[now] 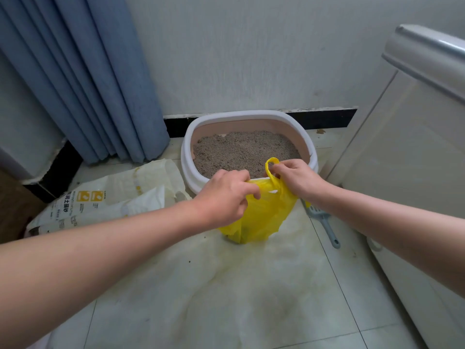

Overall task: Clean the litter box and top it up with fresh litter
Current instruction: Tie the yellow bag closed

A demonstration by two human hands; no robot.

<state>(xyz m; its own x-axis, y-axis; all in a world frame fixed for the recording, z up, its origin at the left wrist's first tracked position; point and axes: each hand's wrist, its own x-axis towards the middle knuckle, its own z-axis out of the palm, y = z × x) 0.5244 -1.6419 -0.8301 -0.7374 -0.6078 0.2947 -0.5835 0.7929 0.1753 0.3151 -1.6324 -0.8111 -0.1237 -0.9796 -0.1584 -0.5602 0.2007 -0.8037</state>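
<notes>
Litter box [187, 157] of pink oval plastic seems scooped; left hand [224, 197] and right hand [295, 178] pinch yellow plastic bag [264, 215] handles with curled fingers; topping up remains.

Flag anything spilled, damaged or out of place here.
Litter sack lies flat left of the litter box, its top torn open. Scoop lies on the floor tiles, beside the yellow bag; the tiles look yellow-stained. Wall edge by the curtain is chipped and ragged. No big litter spill visible.
</notes>
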